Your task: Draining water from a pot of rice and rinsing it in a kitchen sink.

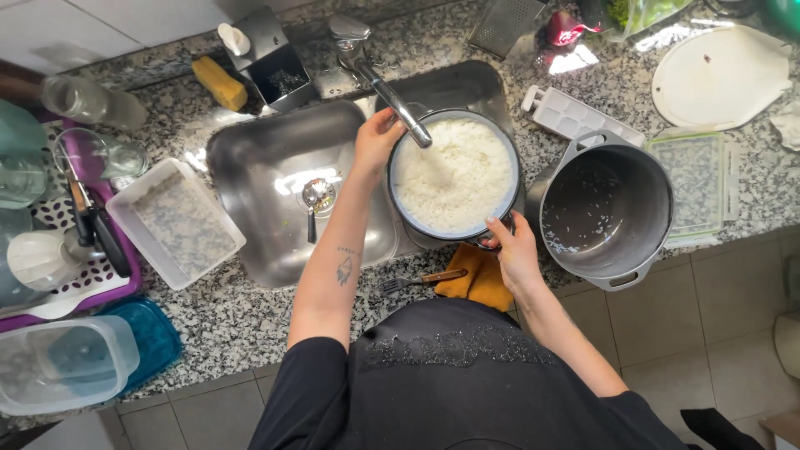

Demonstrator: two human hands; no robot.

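Flanking the rice strainer [454, 175]: empty pot [607, 208], sink [258, 158], faucet spout [398, 107] overhead.

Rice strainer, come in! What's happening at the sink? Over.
Left hand and right hand gripping round metal strainer of white rice over steel sink. Chrome faucet spout overhead. Big grey pot alongside.
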